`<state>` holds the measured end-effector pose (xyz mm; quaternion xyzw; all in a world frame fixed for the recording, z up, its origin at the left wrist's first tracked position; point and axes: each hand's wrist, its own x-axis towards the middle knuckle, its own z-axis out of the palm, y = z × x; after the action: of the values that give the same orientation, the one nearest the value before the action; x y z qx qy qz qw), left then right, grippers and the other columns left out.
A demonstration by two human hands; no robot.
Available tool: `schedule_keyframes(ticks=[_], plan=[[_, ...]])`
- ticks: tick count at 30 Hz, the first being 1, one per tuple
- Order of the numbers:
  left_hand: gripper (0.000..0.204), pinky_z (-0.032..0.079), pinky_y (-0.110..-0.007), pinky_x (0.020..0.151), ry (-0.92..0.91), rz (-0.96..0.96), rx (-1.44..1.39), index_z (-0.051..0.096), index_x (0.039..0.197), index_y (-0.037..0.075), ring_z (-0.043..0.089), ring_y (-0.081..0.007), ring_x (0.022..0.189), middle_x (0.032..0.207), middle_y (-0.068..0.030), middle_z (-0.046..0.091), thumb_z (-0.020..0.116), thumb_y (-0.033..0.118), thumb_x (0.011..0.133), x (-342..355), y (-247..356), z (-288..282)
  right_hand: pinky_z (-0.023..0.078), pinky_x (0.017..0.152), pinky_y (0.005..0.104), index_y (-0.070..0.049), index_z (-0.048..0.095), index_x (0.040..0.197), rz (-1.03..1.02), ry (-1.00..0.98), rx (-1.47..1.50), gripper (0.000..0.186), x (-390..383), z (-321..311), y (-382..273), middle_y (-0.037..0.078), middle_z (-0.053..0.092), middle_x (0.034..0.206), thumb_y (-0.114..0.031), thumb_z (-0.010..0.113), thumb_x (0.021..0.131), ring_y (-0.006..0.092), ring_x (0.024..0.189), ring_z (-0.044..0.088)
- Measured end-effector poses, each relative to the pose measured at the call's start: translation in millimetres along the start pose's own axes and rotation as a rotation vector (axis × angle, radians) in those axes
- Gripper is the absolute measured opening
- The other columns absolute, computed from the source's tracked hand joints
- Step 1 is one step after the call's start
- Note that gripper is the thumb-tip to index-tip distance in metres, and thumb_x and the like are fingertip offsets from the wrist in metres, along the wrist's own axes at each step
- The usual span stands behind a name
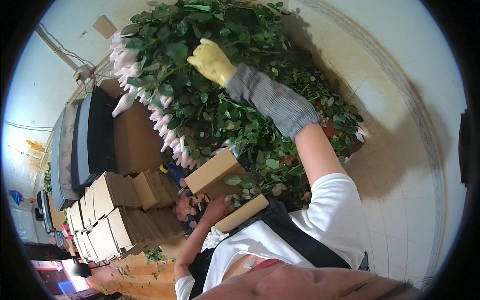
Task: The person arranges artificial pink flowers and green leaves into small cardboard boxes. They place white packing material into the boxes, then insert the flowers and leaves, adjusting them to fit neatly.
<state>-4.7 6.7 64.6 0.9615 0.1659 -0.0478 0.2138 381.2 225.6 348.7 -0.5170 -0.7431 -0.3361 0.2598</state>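
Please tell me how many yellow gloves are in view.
1: the yellow glove on the right hand, among leafy stems. Any others could be hidden under the foliage.

The gloved right hand (210, 61) is curled over the leafy pile (210, 112), with the left hand (218, 209) at the pile's near edge and stacked cardboard (147, 227) to the pile's lower left.

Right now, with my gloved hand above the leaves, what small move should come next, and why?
Perhaps lift one wrapped flower slowly with the right hand: its gloved fingers look curled over crowded leaves, which could snag, and the left hand is beside the pink flowers.
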Motion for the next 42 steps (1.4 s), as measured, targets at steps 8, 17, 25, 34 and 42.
schedule_keyframes(ticks=[8,17,25,34,42], plan=[[0.029,0.048,-0.048,0.096,0.063,-0.039,-0.104,0.067,0.107,0.007,0.054,-0.0417,0.115,0.131,-0.0252,0.051,0.069,0.021,0.082,4.0,-0.1,19.3,0.054,0.093,0.0431,-0.005,0.069,0.101,0.243,0.093,0.210,0.018,-190.4,-100.2,-27.6,0.014,0.072,0.104,-0.009,0.066,0.084,0.0305,0.099,0.070],[0.053,0.047,-0.047,0.096,0.134,-0.141,-0.212,0.058,0.124,0.004,0.054,-0.0437,0.114,0.124,-0.0263,0.056,0.077,0.019,0.077,0.8,4.5,21.8,0.048,0.102,0.0455,-0.001,0.068,0.107,0.514,0.208,0.294,0.032,-278.1,-240.2,-23.2,0.016,0.066,0.119,0.002,0.052,0.079,0.0338,0.114,0.062],[0.063,0.049,-0.047,0.094,0.150,-0.273,-0.261,0.053,0.128,0.000,0.056,-0.0432,0.112,0.122,-0.0240,0.058,0.079,0.024,0.075,-6.2,-10.2,40.0,0.052,0.088,0.0403,-0.013,0.068,0.089,0.357,-0.307,0.100,0.013,-296.5,-157.6,-90.0,0.006,0.066,0.085,-0.010,0.061,0.079,0.0239,0.088,0.065],[0.059,0.048,-0.046,0.096,0.094,-0.305,-0.256,0.053,0.134,0.005,0.056,-0.0396,0.118,0.128,-0.0201,0.059,0.071,0.012,0.077,-5.7,2.4,25.0,0.048,0.087,0.0389,-0.015,0.069,0.094,0.519,-0.786,0.287,0.016,-422.8,-22.2,-229.2,0.005,0.067,0.083,-0.011,0.058,0.083,0.0233,0.087,0.065],[0.050,0.038,-0.048,0.105,0.248,-0.202,0.096,0.064,0.123,0.011,0.044,-0.0427,0.126,0.137,-0.0213,0.044,0.069,0.004,0.074,0.4,6.2,20.9,0.047,0.093,0.0394,-0.011,0.063,0.104,0.684,-0.676,0.493,0.016,-451.5,-1.5,-233.9,0.008,0.063,0.095,-0.011,0.058,0.088,0.0237,0.098,0.061]])
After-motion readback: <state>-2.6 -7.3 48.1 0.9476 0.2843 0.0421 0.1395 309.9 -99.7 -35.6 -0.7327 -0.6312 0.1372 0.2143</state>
